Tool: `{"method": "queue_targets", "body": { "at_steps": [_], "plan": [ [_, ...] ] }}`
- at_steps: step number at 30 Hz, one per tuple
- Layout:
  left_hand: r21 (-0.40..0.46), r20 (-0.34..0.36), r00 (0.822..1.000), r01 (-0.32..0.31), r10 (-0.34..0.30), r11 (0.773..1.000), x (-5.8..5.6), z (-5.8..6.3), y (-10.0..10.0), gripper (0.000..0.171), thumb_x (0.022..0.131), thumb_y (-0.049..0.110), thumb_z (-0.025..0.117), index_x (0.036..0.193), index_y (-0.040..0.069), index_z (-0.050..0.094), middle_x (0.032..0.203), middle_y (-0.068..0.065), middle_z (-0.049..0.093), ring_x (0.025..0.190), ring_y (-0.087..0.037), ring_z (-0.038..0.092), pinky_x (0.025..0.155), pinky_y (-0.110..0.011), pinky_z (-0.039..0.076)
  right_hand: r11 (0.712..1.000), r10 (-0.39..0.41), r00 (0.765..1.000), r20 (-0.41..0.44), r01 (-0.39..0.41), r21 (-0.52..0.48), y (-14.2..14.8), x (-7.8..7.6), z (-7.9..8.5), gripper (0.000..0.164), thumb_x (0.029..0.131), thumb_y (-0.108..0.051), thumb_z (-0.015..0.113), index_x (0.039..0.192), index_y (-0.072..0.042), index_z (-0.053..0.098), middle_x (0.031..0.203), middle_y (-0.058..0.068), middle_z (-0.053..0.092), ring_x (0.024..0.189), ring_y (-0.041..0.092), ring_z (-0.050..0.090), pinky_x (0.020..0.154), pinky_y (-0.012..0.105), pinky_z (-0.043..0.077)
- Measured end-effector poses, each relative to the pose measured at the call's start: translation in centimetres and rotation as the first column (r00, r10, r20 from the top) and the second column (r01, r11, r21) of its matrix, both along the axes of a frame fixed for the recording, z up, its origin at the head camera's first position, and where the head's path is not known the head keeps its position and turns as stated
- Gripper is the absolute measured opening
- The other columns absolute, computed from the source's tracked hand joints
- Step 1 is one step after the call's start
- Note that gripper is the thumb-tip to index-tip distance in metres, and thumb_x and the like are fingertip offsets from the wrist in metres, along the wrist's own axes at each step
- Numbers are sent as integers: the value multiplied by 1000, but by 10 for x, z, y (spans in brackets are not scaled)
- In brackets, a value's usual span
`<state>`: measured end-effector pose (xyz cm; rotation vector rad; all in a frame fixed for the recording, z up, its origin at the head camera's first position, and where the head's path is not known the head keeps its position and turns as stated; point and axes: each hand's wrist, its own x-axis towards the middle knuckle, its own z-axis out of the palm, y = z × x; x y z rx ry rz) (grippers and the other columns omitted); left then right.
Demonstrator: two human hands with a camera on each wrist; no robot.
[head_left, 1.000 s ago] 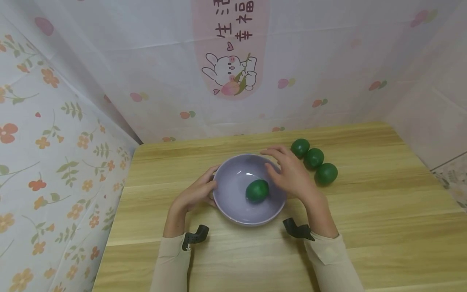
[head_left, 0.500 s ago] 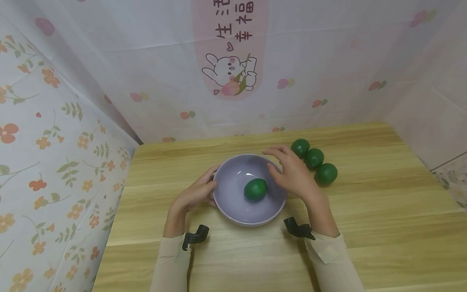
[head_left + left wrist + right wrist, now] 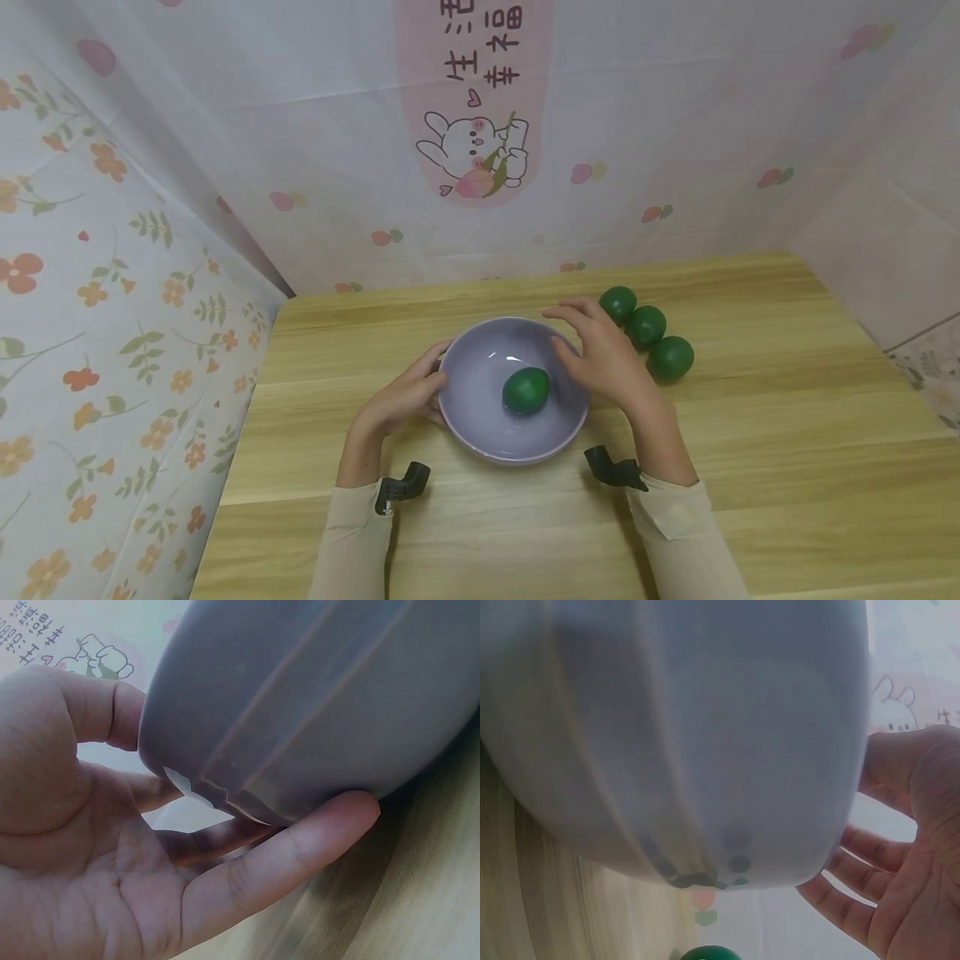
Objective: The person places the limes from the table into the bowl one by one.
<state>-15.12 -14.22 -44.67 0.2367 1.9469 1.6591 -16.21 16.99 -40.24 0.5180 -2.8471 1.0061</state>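
Note:
A lilac bowl point(image 3: 480, 417) stands in the middle of the wooden table, with one glossy green egg-shaped thing point(image 3: 526, 391) lying inside. My left hand point(image 3: 405, 396) grips the bowl's left side. In the left wrist view, its thumb is at the rim and its other fingers point(image 3: 300, 851) lie along the wall and underside. At the right rim hovers my right hand point(image 3: 603, 354), fingers relaxed and parted, its thumb over the bowl's inside. The right wrist view has its fingers point(image 3: 855, 874) partly hidden behind the bowl point(image 3: 765, 750). It holds nothing.
Three more green egg-shaped things point(image 3: 645, 326) lie in a slanting row just right of my right hand. A printed curtain point(image 3: 337, 167) hangs along the table's back edge, and a floral cloth point(image 3: 135, 350) borders the left side.
The green thing in the bowl has rolled slightly left and turned a little. My right hand has drifted very slightly right; my left hand keeps its grip on the bowl.

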Motion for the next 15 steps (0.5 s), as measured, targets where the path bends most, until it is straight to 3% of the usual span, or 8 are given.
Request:
{"method": "queue_targets", "body": {
  "at_steps": [15],
  "plan": [
    [-7,0,1000,-7,7,1000,1,2,2,73,98,7,38,167,28,26,166,-23,31,117,-41,65,78,-53,68,1000,1,999,34,-1,6,3,-2,-1,45,99,-12,68,144,-12,63,152,19,51,138,43,55,111,64,53]
  ]
}}
